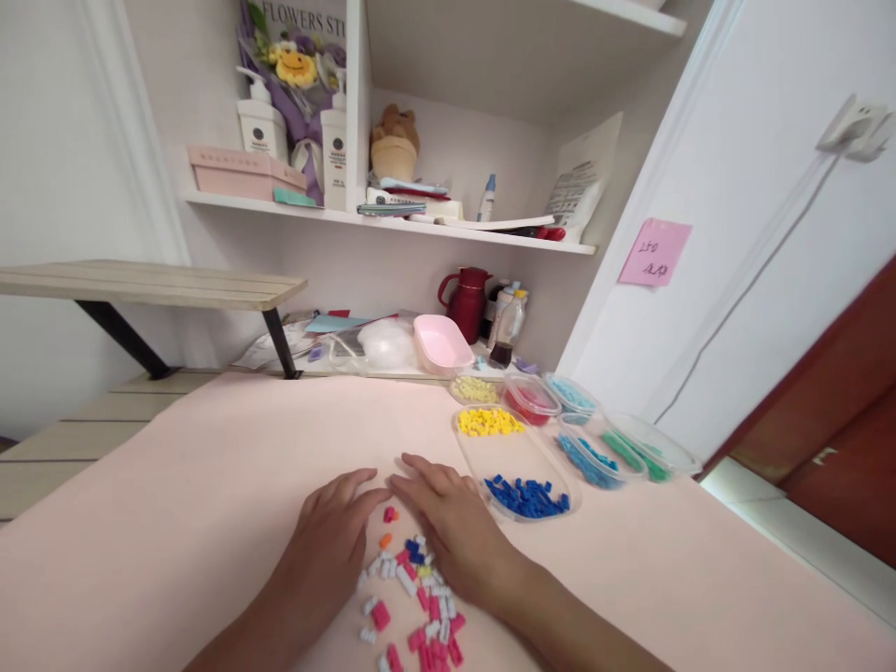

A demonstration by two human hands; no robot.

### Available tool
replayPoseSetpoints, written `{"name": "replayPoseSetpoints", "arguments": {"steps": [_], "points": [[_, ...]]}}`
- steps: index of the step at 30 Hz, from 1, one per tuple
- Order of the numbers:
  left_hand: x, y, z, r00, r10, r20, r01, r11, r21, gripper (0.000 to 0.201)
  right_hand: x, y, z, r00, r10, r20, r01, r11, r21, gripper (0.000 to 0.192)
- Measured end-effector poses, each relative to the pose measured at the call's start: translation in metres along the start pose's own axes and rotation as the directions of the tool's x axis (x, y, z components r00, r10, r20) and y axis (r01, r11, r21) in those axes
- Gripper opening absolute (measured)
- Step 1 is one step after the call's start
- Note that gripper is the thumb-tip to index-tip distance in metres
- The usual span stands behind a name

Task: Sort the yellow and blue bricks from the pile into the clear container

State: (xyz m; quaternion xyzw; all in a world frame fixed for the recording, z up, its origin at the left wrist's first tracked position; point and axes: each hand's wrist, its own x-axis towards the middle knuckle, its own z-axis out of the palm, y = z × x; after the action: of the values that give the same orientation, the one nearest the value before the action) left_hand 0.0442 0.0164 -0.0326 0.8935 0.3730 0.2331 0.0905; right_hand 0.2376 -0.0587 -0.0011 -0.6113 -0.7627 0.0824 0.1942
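Note:
Loose small toy bricks (406, 581) in pink, white, dark blue and orange lie scattered on the pink tabletop (280, 448). My left hand (334, 527) rests along the left side of this pile, fingers stretched out and nothing in them. On the other side, my right hand (448, 523) lies with its fingers extended over the table, beside the dark blue bricks. The fingertips of both hands come close together above a pink brick (389, 514). Just right of my right hand is a clear tray (483, 462) with yellow bricks (490, 422) and blue bricks (528, 497) at opposite ends.
Plastic tubs with red (532, 399), blue (592, 462) and green bricks (637, 453) stand at the right. Behind them are a pink basin (443, 343), a dark red jug (468, 303) and bottles (510, 327). A small wooden shelf (154, 285) overhangs the left; a loaded wall shelf is above.

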Motion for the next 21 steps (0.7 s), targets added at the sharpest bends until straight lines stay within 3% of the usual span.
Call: {"name": "replayPoseSetpoints", "arguments": {"steps": [5, 13, 17, 21], "points": [[0.003, 0.001, -0.004, 1.000, -0.016, -0.012, 0.016, 0.999, -0.050, 0.047, 0.002, -0.001, -0.005, 0.998, -0.013, 0.063, 0.014, 1.000, -0.007, 0.068], [0.008, 0.003, -0.014, 0.999, -0.030, -0.014, 0.028, 0.994, -0.107, 0.041, 0.005, 0.000, 0.000, 0.994, -0.009, -0.112, 0.024, 0.991, 0.134, 0.047], [0.009, 0.000, -0.016, 0.998, -0.047, -0.052, 0.038, 0.987, -0.158, 0.040, -0.007, 0.002, -0.030, 0.975, 0.031, -0.218, 0.026, 0.967, 0.255, 0.046], [0.009, -0.009, -0.011, 0.995, -0.067, -0.079, 0.049, 0.977, -0.208, 0.037, -0.031, 0.025, -0.074, 0.951, 0.155, -0.268, -0.043, 0.923, 0.381, 0.036]]}}
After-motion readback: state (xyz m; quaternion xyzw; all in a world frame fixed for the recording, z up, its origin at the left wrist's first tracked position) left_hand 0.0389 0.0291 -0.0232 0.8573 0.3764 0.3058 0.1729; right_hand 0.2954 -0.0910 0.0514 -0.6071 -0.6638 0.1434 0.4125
